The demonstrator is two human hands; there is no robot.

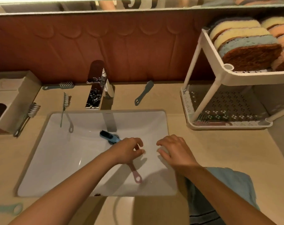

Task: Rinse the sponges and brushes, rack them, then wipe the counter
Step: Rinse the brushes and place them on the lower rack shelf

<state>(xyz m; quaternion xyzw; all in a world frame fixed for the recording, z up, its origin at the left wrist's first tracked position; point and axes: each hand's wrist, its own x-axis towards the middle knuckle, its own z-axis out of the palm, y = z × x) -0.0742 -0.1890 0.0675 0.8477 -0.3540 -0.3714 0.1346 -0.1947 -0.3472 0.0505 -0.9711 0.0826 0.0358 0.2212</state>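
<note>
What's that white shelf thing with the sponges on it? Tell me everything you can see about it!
The white rack looks like plastic, with two trays joined by round tube legs. Both trays are dotted with little holes. It stands upright on the beige counter, to the right of the sink. Its top tray holds sponges packed on edge: yellow, blue and orange, with brown scrubby sides.

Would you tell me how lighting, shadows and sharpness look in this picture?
Head view: dim, warm light; the left hand and right hand cast soft shadows into the sink; the faucet shows mottled reflections; wide-angle distortion bows the rack; fine detail is soft.
</note>
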